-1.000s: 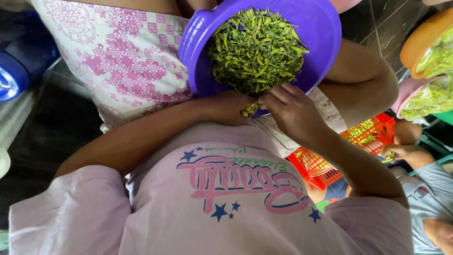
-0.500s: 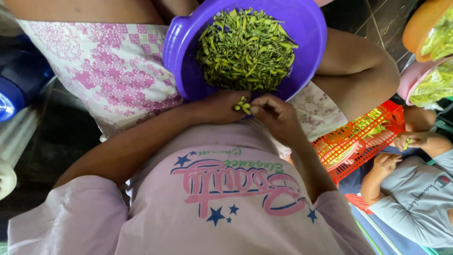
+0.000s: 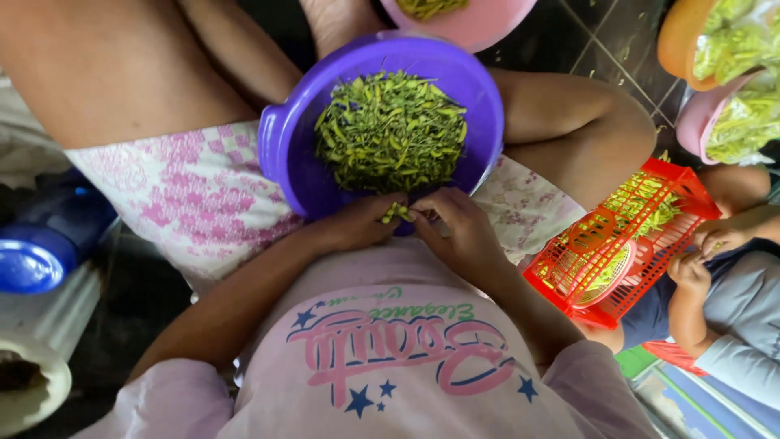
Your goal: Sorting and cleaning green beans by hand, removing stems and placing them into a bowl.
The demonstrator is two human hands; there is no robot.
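A purple plastic bowl rests on my lap, heaped with small green pods. At its near rim my left hand and my right hand meet, fingertips together. Both pinch one small yellow-green pod between them. My forearms come in from either side over my pink printed shirt.
A red plastic basket with green pods sits at right, where another person's hands work. Pink and orange bowls of pods stand at the top. A blue lid lies at left.
The view has shifted, so the bowl and my hands sit lower in frame. My hands stay together at the bowl's rim, holding a pod.
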